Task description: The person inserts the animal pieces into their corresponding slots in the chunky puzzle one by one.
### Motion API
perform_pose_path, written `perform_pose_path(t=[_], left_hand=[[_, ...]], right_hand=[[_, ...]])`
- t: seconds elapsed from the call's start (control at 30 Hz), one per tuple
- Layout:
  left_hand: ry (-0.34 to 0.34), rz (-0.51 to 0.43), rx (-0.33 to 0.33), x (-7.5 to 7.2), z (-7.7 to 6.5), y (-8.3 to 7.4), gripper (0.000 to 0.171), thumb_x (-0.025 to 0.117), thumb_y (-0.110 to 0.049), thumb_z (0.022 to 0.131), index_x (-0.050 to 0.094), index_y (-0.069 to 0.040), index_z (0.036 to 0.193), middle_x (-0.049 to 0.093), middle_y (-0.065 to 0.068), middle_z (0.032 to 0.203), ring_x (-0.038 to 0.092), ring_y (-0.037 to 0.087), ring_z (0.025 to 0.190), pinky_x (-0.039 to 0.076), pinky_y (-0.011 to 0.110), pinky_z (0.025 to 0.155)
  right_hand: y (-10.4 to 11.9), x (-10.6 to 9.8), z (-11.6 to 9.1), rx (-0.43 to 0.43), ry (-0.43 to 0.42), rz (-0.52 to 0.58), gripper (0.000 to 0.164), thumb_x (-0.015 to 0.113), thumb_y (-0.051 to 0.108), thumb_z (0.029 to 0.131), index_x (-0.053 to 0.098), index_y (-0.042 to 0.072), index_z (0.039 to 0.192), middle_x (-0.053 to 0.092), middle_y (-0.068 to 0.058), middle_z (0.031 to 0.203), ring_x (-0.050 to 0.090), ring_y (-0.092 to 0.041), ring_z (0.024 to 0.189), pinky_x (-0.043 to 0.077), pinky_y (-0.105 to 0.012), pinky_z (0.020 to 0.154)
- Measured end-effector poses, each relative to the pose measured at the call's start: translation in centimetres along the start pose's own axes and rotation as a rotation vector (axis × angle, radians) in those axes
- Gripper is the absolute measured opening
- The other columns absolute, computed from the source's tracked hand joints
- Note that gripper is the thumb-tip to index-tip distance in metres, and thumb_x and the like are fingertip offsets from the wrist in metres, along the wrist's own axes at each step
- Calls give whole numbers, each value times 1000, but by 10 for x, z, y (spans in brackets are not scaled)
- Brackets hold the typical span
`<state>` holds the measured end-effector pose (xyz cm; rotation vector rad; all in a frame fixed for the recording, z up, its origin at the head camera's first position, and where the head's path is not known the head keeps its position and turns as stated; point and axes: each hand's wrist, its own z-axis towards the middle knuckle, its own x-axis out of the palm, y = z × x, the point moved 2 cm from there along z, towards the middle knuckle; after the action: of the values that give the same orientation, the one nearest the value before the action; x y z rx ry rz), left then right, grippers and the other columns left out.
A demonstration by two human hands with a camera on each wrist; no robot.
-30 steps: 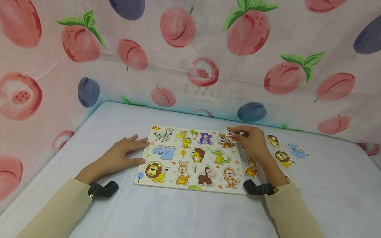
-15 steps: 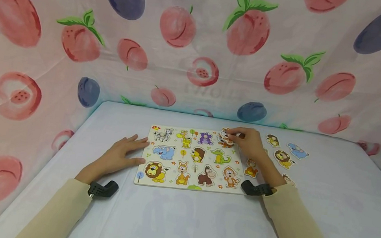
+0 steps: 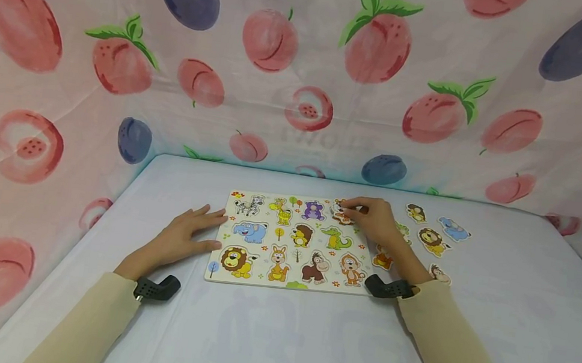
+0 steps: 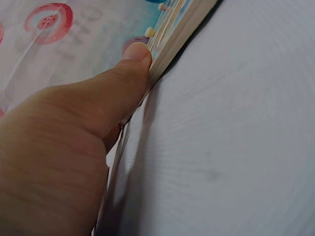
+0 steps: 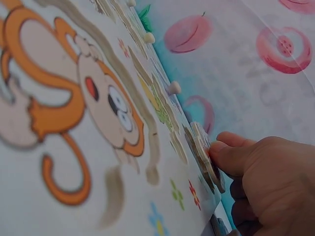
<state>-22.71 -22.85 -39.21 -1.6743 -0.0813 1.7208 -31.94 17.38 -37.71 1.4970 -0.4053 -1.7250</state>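
A wooden animal puzzle board [image 3: 257, 282] lies flat on the white table. My right hand [image 3: 373, 219] pinches a tiger puzzle piece [image 3: 338, 210] at the board's top right corner. In the right wrist view the tiger piece [image 5: 209, 162] sits tilted against its matching recess, under thumb and fingers; its knob is hidden. My left hand [image 3: 183, 234] rests at the board's left edge, fingers spread and straight. Its thumb [image 4: 130, 69] lies along that edge in the left wrist view. Knobbed zebra [image 3: 249, 205], giraffe [image 3: 280, 211] and purple animal [image 3: 313, 211] pieces sit in the top row.
Loose pieces lie right of the board: hedgehog [image 3: 416, 213], elephant [image 3: 455, 229], lion [image 3: 432, 242], monkey [image 3: 440, 274], and a kangaroo [image 3: 383, 258] partly behind the right forearm. A green piece [image 3: 403, 231] shows beside the wrist. Fruit-printed cloth [image 3: 256, 110] stands behind the table.
My right hand has brought the tiger piece left and down, from above the printed tiger onto its spot. The left hand stays in place.
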Motion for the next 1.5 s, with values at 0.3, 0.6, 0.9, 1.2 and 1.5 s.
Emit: perform_pose_path(t=[0.3,0.6,0.9,1.2,1.5], left_hand=[[2,-2,-9,1,0,1,63,67,-43,87,50,-14,141,38,3,150,18,34,142,9,55,113],[7,-1,-15,1,0,1,63,67,-44,87,50,-15,141,37,2,150,17,34,143,9,55,113],[7,1,-18,2,0,1,64,67,-44,87,50,-15,141,37,2,151,17,33,143,8,55,114],[10,-4,-30,1,0,1,64,66,-44,87,49,-15,141,37,2,151,17,34,143,8,56,113],[12,-5,-34,1,-1,0,63,66,-44,88,49,-15,141,36,2,151,16,34,143,8,56,113]], right_hand=[[-5,4,1,17,17,4,18,67,19,91,74,13,107,70,-6,102,54,-19,65,42,-28,53],[-4,5,1,52,25,4,18,68,21,91,74,15,107,69,-4,104,54,-21,66,43,-29,55],[-4,6,0,56,17,2,18,68,21,91,74,15,106,69,-4,103,55,-21,67,44,-30,55],[-3,6,0,40,12,12,18,68,19,90,74,13,106,70,-6,103,58,-19,67,45,-28,54],[-1,6,-1,40,23,26,18,68,18,90,74,12,106,70,-7,102,60,-19,67,47,-30,56]])
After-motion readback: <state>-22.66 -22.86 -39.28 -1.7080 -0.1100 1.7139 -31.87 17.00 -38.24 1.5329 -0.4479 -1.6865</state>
